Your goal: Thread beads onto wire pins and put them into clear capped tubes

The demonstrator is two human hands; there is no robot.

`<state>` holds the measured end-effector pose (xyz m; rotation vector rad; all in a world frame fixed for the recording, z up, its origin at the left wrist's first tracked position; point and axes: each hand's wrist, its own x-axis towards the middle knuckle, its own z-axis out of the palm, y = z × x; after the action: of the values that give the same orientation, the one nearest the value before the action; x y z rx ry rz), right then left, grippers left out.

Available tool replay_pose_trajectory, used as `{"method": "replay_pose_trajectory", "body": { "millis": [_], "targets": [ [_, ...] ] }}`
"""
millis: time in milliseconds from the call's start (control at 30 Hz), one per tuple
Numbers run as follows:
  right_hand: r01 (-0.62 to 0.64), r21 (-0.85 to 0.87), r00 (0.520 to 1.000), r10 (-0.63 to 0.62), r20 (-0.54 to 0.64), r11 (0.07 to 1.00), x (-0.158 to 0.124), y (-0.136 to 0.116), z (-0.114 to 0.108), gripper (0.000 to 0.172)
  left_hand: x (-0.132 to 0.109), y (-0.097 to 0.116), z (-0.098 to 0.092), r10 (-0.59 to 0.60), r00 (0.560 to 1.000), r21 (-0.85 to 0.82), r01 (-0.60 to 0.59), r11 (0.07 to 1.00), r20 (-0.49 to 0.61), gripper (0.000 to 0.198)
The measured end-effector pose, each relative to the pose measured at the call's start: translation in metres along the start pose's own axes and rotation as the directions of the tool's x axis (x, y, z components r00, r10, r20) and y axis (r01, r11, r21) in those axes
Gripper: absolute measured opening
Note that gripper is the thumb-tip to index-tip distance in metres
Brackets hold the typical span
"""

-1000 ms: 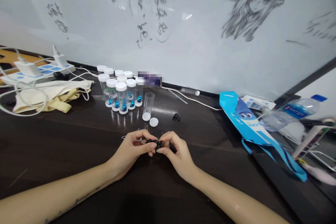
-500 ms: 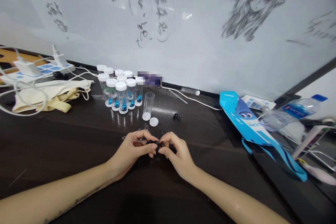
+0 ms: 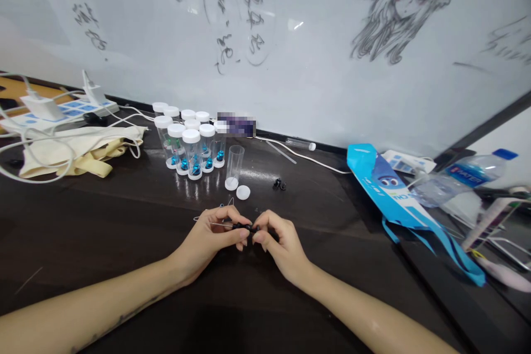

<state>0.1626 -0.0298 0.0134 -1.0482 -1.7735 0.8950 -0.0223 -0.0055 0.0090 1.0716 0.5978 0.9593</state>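
Low over the dark table, my left hand [image 3: 215, 233] is closed, pinching a short row of small black beads [image 3: 244, 227] between thumb and fingers. A thin pale string [image 3: 219, 224] runs from the beads back across the left fingers, and a loop of it shows beyond that hand. My right hand [image 3: 282, 240] pinches at the right end of the same row, its thumb and index finger closed around a black bead. Fingertips partly hide the beads. Just beyond my hands stand an uncapped clear tube [image 3: 235, 166] and its white cap [image 3: 243, 192].
A small heap of black beads [image 3: 279, 183] lies right of the tube. Several white-capped tubes [image 3: 192, 152] with blue pieces stand at back left. A cream cloth bag [image 3: 78, 146] and power strip [image 3: 74, 109] are left; a blue packet [image 3: 384, 191] and water bottle [image 3: 468, 177] right.
Both hands stay in nearly the same place. My right fingertips have shifted very slightly at the end of the bead row.
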Motion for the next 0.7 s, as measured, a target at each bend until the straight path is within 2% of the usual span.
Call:
{"method": "replay_pose_trajectory", "body": {
  "millis": [67, 200, 300, 567, 700],
  "targets": [
    [0.007, 0.002, 0.999, -0.007, 0.031, 1.0, -0.0006, -0.0003, -0.0006, 0.027, -0.0008, 0.0002, 0.0001, 0.008, 1.0, 0.01, -0.009, 1.0, 0.012, 0.012],
    [0.057, -0.015, 0.997, -0.058, -0.05, 0.998, -0.0015, 0.0, 0.002, 0.013, 0.0001, 0.0004, -0.0008, 0.0, 1.0, -0.007, 0.0, 1.0, -0.012, 0.011],
    [0.086, -0.001, 0.994, -0.086, -0.074, 0.996, -0.0009, 0.0006, 0.0032, 0.011, 0.0011, 0.0003, -0.0011, -0.006, 1.0, -0.015, 0.006, 1.0, -0.022, 0.01],
    [0.002, -0.01, 1.0, -0.001, 0.016, 1.0, 0.0004, -0.0003, -0.0004, 0.036, -0.0008, 0.0005, 0.0004, 0.011, 1.0, 0.022, -0.011, 1.0, 0.014, 0.01],
    [-0.014, 0.008, 0.998, 0.013, 0.059, 1.0, -0.0002, 0.0011, 0.0004, 0.042, -0.0013, 0.0002, -0.0002, 0.016, 1.0, 0.028, -0.016, 0.999, 0.017, 0.011]
  ]
}}
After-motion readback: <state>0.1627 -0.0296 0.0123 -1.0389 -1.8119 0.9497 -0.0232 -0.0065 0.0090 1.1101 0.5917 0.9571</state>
